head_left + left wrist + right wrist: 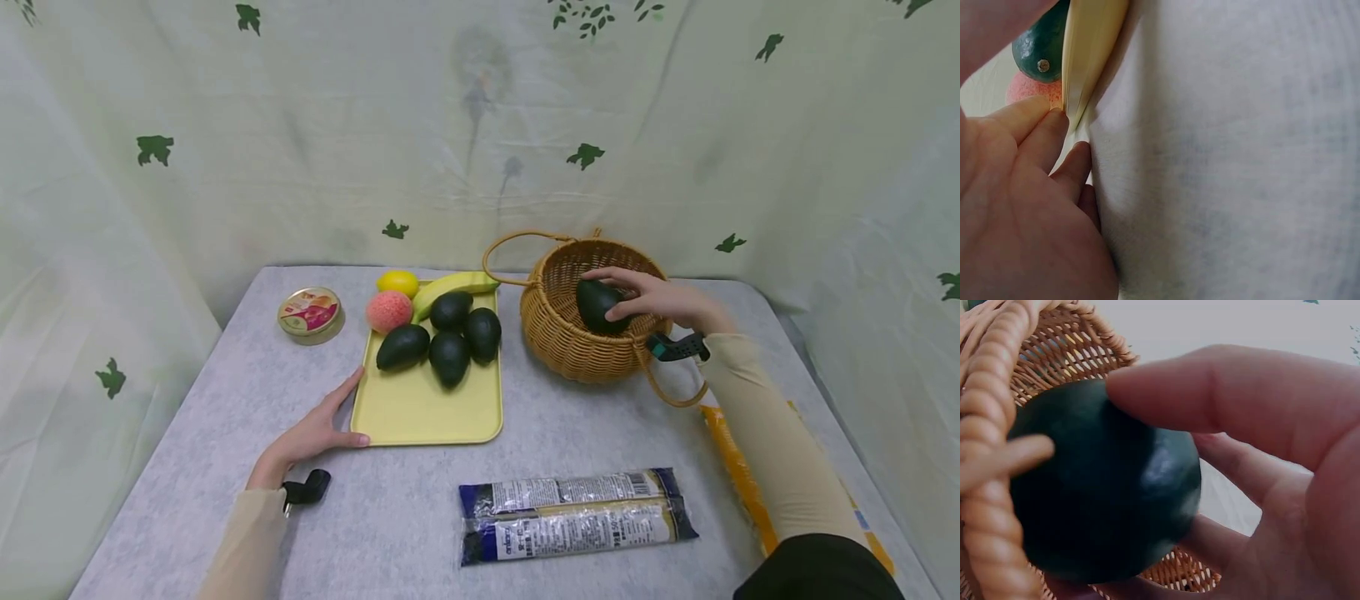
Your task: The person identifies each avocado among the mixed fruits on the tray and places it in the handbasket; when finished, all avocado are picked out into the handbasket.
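Note:
My right hand (663,302) grips a dark green avocado (595,307) inside the mouth of the round wicker basket (558,354). In the right wrist view, thumb and fingers curve around the avocado (1104,487), close behind the basket's braided rim (988,431). My left hand (309,433) touches the left edge and near-left corner of a yellow tray (427,417), thumb and fingers spread. Several more avocados (449,360) lie on the tray, with a pink bumpy round fruit (389,312), a yellow lemon (398,283) and a banana (456,287) at its far end.
A round tin (311,312) with a fruit picture stands left of the tray. Two long clear packets with blue ends (577,515) lie at the front. An orange package (738,467) is partly hidden under the right forearm. The basket's handles (517,237) stick out on both sides.

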### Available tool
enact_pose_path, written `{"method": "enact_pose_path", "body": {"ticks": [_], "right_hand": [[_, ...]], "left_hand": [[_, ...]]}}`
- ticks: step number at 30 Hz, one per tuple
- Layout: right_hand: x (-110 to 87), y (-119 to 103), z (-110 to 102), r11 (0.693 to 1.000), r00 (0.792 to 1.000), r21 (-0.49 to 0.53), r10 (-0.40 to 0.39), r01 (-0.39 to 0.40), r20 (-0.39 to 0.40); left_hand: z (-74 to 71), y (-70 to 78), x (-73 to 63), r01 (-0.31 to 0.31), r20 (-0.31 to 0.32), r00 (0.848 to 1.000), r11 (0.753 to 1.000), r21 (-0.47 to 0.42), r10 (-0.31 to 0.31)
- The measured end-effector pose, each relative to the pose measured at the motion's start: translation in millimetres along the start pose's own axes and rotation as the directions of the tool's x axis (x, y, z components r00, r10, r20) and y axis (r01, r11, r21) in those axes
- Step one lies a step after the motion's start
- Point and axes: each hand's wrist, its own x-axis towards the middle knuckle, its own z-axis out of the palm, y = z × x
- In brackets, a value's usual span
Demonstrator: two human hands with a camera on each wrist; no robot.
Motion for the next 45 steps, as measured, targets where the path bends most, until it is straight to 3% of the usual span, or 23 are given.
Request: {"method": "enact_pose_path", "body": {"ticks": [8,17,27,37,45], "right_hand": [[5.2,-0.2,4.5,0.997,0.991,-0.038,-0.068,0.073,0.115],[3.4,4.4,8.0,0.996,0.996,-0.030,-0.086,0.086,-0.002],[-10.3,-8.2,13.8,0.973,0.973,0.111,-0.186,0.201,-0.133],[-11.7,-41.3,42.3,0.949,0.954,0.128,-0.271,0.287,-0.125],[1.0,-57.2,74.6,0.913,0.931,0.183,-0.360,0.364,-0.055]], "left_hand": [[0.6,1.1,0.2,-0.010,0.001,1.000,1.000,-0.009,0.010],[0.5,3.2,-0.9,-0.007,-0.002,1.000,1.000,-0.013,0.007],[0.4,2.9,-1.3,-0.013,-0.005,1.000,1.000,-0.011,0.013],[1.4,2.1,-2.3,-0.014,-0.005,1.000,1.000,-0.018,0.014],[0.6,1.7,-1.4,-0.009,-0.006,1.000,1.000,-0.012,0.009]]}}
